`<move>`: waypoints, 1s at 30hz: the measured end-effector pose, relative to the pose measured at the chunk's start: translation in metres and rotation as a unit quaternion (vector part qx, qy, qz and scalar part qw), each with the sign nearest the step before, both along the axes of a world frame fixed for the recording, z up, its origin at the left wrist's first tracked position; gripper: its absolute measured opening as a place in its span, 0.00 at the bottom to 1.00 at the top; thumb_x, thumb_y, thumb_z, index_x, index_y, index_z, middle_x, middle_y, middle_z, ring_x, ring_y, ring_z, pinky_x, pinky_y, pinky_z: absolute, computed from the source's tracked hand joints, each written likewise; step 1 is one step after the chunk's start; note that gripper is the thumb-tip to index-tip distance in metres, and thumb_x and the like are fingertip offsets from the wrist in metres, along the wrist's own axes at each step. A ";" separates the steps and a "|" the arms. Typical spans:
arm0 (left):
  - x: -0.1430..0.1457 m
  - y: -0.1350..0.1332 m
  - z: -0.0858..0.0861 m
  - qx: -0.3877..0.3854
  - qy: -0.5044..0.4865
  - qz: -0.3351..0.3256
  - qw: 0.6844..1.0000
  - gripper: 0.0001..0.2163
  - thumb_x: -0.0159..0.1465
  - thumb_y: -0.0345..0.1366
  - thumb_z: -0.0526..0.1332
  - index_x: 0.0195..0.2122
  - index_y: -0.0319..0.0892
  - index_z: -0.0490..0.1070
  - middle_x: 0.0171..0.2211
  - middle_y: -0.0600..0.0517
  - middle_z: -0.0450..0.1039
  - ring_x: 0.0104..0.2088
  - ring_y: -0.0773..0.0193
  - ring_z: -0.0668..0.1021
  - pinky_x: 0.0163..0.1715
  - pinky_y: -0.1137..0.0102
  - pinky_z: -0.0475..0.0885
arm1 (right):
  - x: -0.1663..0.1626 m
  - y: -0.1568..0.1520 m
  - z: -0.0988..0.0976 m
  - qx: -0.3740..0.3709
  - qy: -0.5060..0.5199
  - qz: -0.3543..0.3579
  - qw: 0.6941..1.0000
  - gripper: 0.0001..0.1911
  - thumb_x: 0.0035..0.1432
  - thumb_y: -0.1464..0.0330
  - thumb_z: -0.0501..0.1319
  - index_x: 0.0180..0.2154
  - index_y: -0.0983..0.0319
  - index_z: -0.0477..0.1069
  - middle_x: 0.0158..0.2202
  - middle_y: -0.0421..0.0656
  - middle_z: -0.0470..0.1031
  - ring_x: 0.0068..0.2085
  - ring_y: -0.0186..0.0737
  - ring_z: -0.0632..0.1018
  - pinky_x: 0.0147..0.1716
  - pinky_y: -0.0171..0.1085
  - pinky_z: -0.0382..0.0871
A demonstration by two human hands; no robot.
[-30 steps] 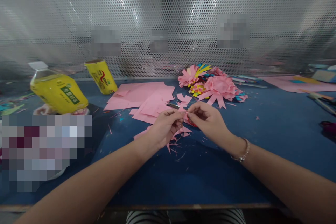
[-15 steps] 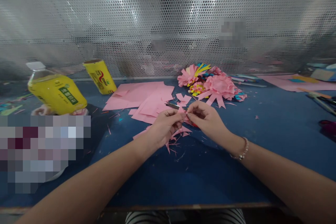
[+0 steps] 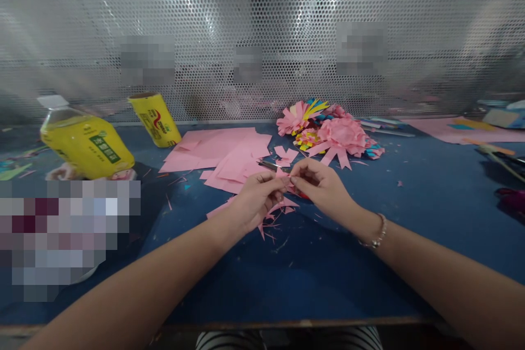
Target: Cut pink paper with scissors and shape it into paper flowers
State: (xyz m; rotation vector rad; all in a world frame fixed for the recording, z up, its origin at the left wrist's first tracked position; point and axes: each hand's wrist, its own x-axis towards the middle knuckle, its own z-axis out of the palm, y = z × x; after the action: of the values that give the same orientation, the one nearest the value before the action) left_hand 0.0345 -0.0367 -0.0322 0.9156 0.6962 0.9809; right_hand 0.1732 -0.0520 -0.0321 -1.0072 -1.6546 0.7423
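Both of my hands meet over the middle of the blue table [image 3: 353, 268], fingertips nearly touching. My left hand [image 3: 260, 197] is closed in a pinch on a small piece of pink paper [image 3: 282, 173]. The thumb and forefinger of my right hand [image 3: 318, 183] pinch the same piece from the other side. Beneath and behind the fingers lie scissors [image 3: 268, 165], with a dark blade and a bit of red handle showing; my hands hide the rest. Pink paper sheets [image 3: 217, 145] lie in an overlapping stack beyond my left hand. Thin pink scraps [image 3: 268, 224] are scattered below the fingers.
Pink, yellow and blue paper flowers [image 3: 340, 134] are heaped behind my right hand. At the left stand a yellow bottle [image 3: 88, 142] and a yellow cardboard tube [image 3: 156, 120]. More coloured paper [image 3: 447, 130] lies far right. A perforated metal panel [image 3: 262, 16] rises behind the table.
My hands keep almost the same pinching pose around the pink paper piece. The whole view has shifted very slightly; nothing on the table has visibly moved.
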 end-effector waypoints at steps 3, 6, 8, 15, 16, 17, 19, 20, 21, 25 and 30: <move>-0.001 0.000 0.001 -0.003 -0.013 -0.003 1.000 0.06 0.46 0.26 0.63 0.18 0.35 0.65 0.14 0.57 0.62 0.16 0.78 0.64 0.17 0.79 0.58 | 0.001 -0.001 0.001 0.009 -0.003 0.013 1.000 0.02 0.49 0.72 0.55 0.27 0.62 0.62 0.23 0.37 0.63 0.24 0.28 0.65 0.23 0.32 0.61; -0.002 0.001 0.001 -0.010 -0.021 -0.004 1.000 0.05 0.46 0.25 0.62 0.18 0.35 0.65 0.13 0.57 0.62 0.15 0.79 0.64 0.17 0.79 0.57 | 0.001 -0.001 0.003 0.013 -0.010 0.016 1.000 0.03 0.48 0.71 0.56 0.28 0.62 0.62 0.25 0.38 0.64 0.26 0.29 0.66 0.24 0.32 0.62; -0.002 0.001 0.001 -0.016 -0.022 -0.005 1.000 0.05 0.46 0.25 0.62 0.18 0.35 0.66 0.13 0.57 0.61 0.15 0.79 0.63 0.17 0.79 0.57 | 0.002 -0.001 0.003 0.018 -0.021 0.014 1.000 0.03 0.48 0.71 0.56 0.28 0.62 0.62 0.25 0.38 0.64 0.26 0.29 0.66 0.25 0.33 0.62; -0.002 0.002 -0.002 -0.026 -0.041 -0.024 0.999 0.04 0.46 0.25 0.62 0.19 0.35 0.67 0.14 0.57 0.62 0.16 0.79 0.63 0.17 0.80 0.57 | 0.003 0.000 0.001 0.030 -0.042 0.016 0.999 0.02 0.49 0.71 0.55 0.29 0.63 0.62 0.25 0.38 0.63 0.25 0.29 0.66 0.24 0.32 0.62; -0.002 0.002 -0.002 -0.029 -0.043 -0.030 0.998 0.04 0.46 0.25 0.62 0.19 0.35 0.67 0.15 0.57 0.62 0.16 0.80 0.63 0.18 0.80 0.57 | 0.003 0.000 0.001 0.032 -0.042 0.014 0.998 0.02 0.49 0.71 0.55 0.29 0.63 0.62 0.25 0.38 0.63 0.25 0.29 0.66 0.24 0.32 0.62; -0.002 0.002 -0.003 -0.032 -0.046 -0.034 0.998 0.04 0.46 0.25 0.62 0.19 0.35 0.67 0.15 0.57 0.62 0.16 0.80 0.63 0.18 0.80 0.57 | 0.003 0.000 0.001 0.035 -0.044 0.012 0.998 0.02 0.49 0.71 0.54 0.29 0.63 0.62 0.25 0.38 0.64 0.25 0.29 0.66 0.24 0.33 0.62; -0.003 0.002 -0.003 -0.037 -0.049 -0.037 0.997 0.04 0.46 0.25 0.62 0.19 0.35 0.67 0.15 0.57 0.62 0.16 0.80 0.63 0.18 0.81 0.57 | 0.003 0.000 0.001 0.044 -0.050 0.006 0.998 0.01 0.49 0.71 0.54 0.28 0.63 0.62 0.24 0.38 0.64 0.25 0.29 0.66 0.24 0.33 0.62; -0.003 0.003 -0.003 -0.037 -0.050 -0.038 0.997 0.04 0.46 0.25 0.62 0.19 0.35 0.67 0.15 0.57 0.61 0.16 0.80 0.63 0.17 0.81 0.56 | 0.003 0.000 0.001 0.050 -0.054 0.003 0.997 0.01 0.49 0.72 0.54 0.28 0.63 0.62 0.24 0.38 0.64 0.25 0.29 0.66 0.24 0.33 0.62; -0.003 0.003 -0.004 -0.037 -0.052 -0.039 0.997 0.04 0.47 0.25 0.62 0.19 0.35 0.66 0.14 0.57 0.61 0.16 0.80 0.62 0.17 0.80 0.56 | 0.003 0.000 0.001 0.057 -0.059 0.000 0.997 0.01 0.49 0.72 0.54 0.27 0.63 0.62 0.24 0.38 0.64 0.25 0.29 0.66 0.25 0.33 0.62; -0.003 0.004 -0.005 -0.032 -0.054 -0.043 0.997 0.04 0.47 0.26 0.62 0.19 0.35 0.66 0.14 0.57 0.59 0.16 0.79 0.62 0.17 0.80 0.55 | 0.003 0.000 0.001 0.088 -0.090 -0.019 0.992 0.02 0.49 0.73 0.53 0.26 0.63 0.63 0.24 0.38 0.65 0.25 0.29 0.67 0.24 0.31 0.62; -0.002 0.004 -0.005 -0.041 -0.055 -0.030 0.997 0.04 0.48 0.25 0.61 0.19 0.35 0.65 0.14 0.57 0.60 0.16 0.80 0.62 0.17 0.80 0.55 | 0.004 0.001 -0.001 0.123 -0.137 -0.044 0.982 0.03 0.50 0.74 0.53 0.28 0.63 0.64 0.25 0.38 0.67 0.26 0.29 0.68 0.25 0.31 0.62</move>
State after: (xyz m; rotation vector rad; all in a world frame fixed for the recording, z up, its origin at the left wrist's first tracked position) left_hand 0.0323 -0.0328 -0.0373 0.8004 0.6079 0.9367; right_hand 0.1772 -0.0513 -0.0333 -1.0310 -1.8699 0.3395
